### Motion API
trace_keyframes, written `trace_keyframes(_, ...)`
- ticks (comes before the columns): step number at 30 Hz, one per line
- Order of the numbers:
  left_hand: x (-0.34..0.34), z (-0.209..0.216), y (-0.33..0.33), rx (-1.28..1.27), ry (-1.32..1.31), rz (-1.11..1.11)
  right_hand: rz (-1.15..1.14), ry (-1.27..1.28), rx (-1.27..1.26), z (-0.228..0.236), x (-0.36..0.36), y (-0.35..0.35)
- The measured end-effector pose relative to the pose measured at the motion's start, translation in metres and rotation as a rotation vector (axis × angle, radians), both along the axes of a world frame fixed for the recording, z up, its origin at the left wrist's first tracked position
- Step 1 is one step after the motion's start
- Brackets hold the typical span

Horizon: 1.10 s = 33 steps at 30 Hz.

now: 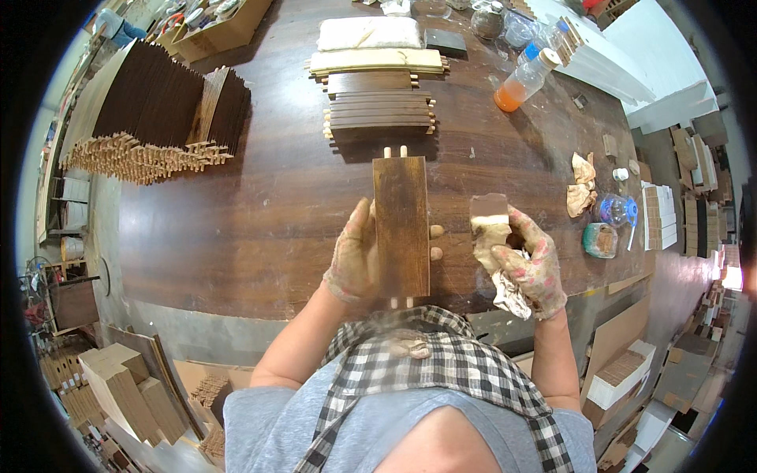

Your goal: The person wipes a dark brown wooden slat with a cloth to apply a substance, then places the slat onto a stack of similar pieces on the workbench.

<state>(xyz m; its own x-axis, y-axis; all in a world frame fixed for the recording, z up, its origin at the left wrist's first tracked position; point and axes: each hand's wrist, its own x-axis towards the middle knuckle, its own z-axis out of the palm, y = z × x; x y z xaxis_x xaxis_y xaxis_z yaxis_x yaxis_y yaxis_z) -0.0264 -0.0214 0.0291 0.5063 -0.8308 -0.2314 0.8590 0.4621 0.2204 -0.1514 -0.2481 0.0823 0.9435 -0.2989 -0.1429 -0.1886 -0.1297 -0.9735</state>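
Note:
My left hand [353,256], in a stained glove, is closed round a dark brown wooden board [402,225] held upright in front of me. Its fingertips show past the board's right edge. Two pale dowels stick out at each end of the board. To the right of it, my right hand [538,264] wears a pink-spotted glove and grips a crumpled off-white rag [511,296]. A small flat piece [489,206], brown at its end with a cream band, rises from the same grip; its exact kind is unclear. It is apart from the board.
Doweled dark boards [378,117] lie stacked ahead, with pale boards behind. A large pile [150,110] of doweled boards stands left. At right are a bottle of orange liquid [520,83], a crumpled tan cloth [582,185], a blue-capped jug [617,210] and a green-tinted container [601,240].

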Motion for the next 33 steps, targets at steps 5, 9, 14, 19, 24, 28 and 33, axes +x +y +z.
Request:
trace_keyframes(5,-0.002,-0.027,-0.001,0.02,0.208,0.01,0.283,-0.117,-0.818,0.04,0.017,0.018)
trace_keyframes(9,-0.008,-0.022,-0.004,-0.142,0.17,-0.117,0.536,-0.275,-1.029,0.044,0.027,0.05)
trace_keyframes(14,-0.019,-0.01,-0.006,-0.091,0.062,-0.101,0.608,-0.237,-1.149,0.046,0.055,0.049)
trace_keyframes(19,-0.029,-0.028,0.006,0.209,0.04,-0.063,0.368,-0.151,-1.345,0.04,0.105,0.01)
trace_keyframes(24,-0.033,-0.038,0.015,0.166,0.099,-0.038,0.399,-0.184,-1.202,0.052,0.106,0.032)
trace_keyframes(28,-0.032,-0.033,0.009,0.138,0.107,-0.038,0.423,-0.215,-1.145,0.039,0.099,0.042)
trace_keyframes(33,-0.027,-0.05,0.014,-0.284,0.183,-0.165,0.153,-0.475,-0.966,0.037,0.114,0.023)
